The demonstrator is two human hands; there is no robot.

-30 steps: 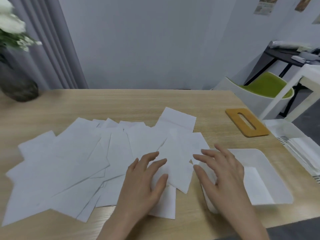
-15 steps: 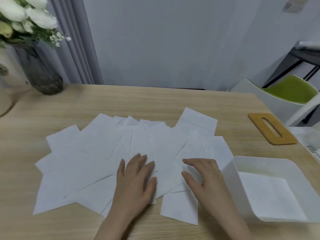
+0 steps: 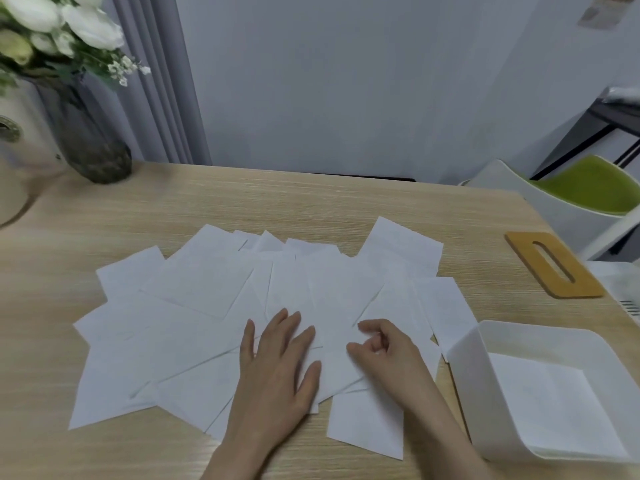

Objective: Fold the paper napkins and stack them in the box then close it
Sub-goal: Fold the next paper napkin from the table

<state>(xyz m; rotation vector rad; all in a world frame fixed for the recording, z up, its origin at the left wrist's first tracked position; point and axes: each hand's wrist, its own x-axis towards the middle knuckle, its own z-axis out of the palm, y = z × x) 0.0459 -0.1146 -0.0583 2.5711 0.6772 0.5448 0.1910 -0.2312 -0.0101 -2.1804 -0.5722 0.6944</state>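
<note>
Napkins [image 3: 221, 327] spread loose and overlapping across tabletop [image 3: 311, 209], middle to left. My left hand [image 3: 277, 368] flat on them, fingers straight and slightly spread. My right hand [image 3: 388, 351] beside it, fingers curled, pinching a sheet edge. White box [image 3: 464, 372] open at right, folded sheet inside; wooden lid [image 3: 554, 265] apart, behind it

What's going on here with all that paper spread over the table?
A person is sorting paper napkins spread loosely over a wooden table. The left hand lies flat on the pile, while the right hand curls its fingers at a napkin's edge, seemingly picking one up. An open white box to the right already holds some napkin; its wooden lid lies apart, further back.
</note>
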